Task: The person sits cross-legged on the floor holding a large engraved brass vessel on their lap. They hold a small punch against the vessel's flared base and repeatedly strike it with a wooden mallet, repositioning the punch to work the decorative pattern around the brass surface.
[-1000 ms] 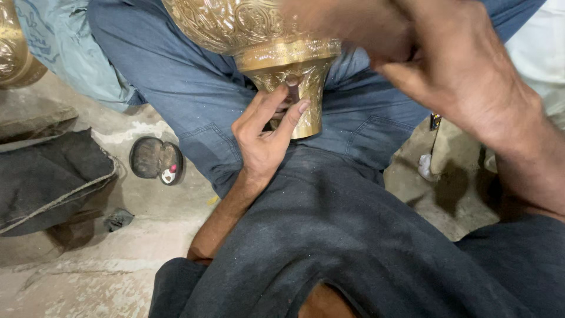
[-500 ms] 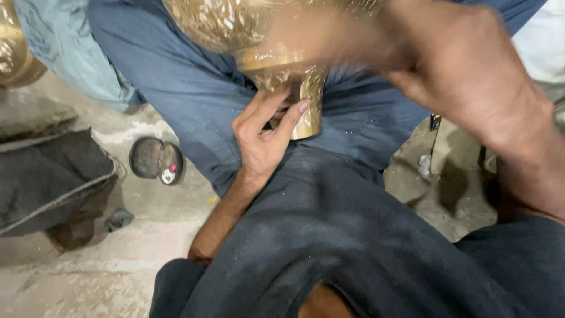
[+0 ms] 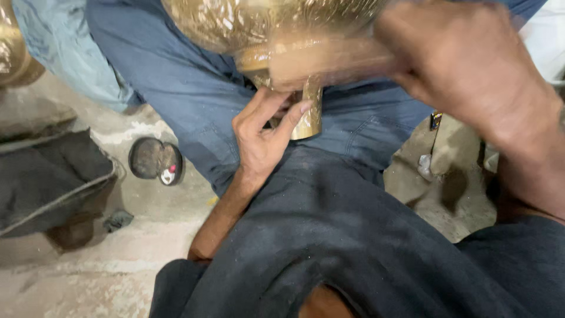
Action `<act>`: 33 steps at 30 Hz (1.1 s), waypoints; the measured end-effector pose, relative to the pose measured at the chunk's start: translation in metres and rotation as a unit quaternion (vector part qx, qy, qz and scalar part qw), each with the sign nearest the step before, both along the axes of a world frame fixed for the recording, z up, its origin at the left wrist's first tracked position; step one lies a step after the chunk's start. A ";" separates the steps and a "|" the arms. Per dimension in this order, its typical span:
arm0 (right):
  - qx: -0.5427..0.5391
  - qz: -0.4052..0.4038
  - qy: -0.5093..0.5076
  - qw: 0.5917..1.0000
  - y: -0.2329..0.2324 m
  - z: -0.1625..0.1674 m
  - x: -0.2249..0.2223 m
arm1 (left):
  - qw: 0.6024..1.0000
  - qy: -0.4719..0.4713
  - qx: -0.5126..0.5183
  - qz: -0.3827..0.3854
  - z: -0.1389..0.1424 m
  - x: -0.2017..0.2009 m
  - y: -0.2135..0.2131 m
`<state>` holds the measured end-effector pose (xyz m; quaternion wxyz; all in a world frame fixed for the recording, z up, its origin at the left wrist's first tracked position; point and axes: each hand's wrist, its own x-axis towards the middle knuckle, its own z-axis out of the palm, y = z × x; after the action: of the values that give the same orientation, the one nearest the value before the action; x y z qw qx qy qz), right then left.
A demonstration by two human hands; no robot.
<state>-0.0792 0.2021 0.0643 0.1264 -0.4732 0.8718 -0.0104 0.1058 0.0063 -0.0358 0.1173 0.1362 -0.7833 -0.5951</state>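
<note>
The left hand (image 3: 265,132) is cupped around the narrow foot of a brass vessel (image 3: 276,29), its fingers (image 3: 297,115) curled against the golden stem so that palm and fingertips touch the metal. The vessel's wide, engraved bowl spreads above that hand and fills the top of the view, with its base resting down toward a blue-trousered leg (image 3: 194,100) that lies just behind and beside the hand. The right hand (image 3: 465,70) is up and to the right of the left, closed into a fist near the vessel's lower rim; it is blurred, and a smear of gold colour runs from it toward the stem, so I cannot tell what it grips. Below both hands a dark garment (image 3: 353,247) covers the person's lap. Well to the left of the left hand, on the dusty concrete floor (image 3: 88,277), sits a small round dark tin (image 3: 154,160), and farther left lies a dark folded bag (image 3: 53,176). Another brass piece (image 3: 12,53) shows at the far left edge.
</note>
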 end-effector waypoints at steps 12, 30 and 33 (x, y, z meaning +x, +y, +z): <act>-0.096 -0.066 -0.079 0.990 0.005 -0.008 0.000 | 1.000 -0.022 -0.018 -0.013 0.002 -0.004 -0.002; 0.007 0.055 0.077 0.995 0.028 -0.029 0.003 | 0.999 -0.009 -0.022 -0.042 0.006 -0.006 -0.006; -0.131 -0.015 -0.068 0.989 0.029 -0.031 0.005 | 0.999 -0.017 -0.020 -0.042 0.009 -0.007 -0.008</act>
<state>-0.0741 0.2308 0.0336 0.1219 -0.4708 0.8593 -0.1584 0.0984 -0.0014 -0.0271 0.0810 0.1108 -0.8020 -0.5814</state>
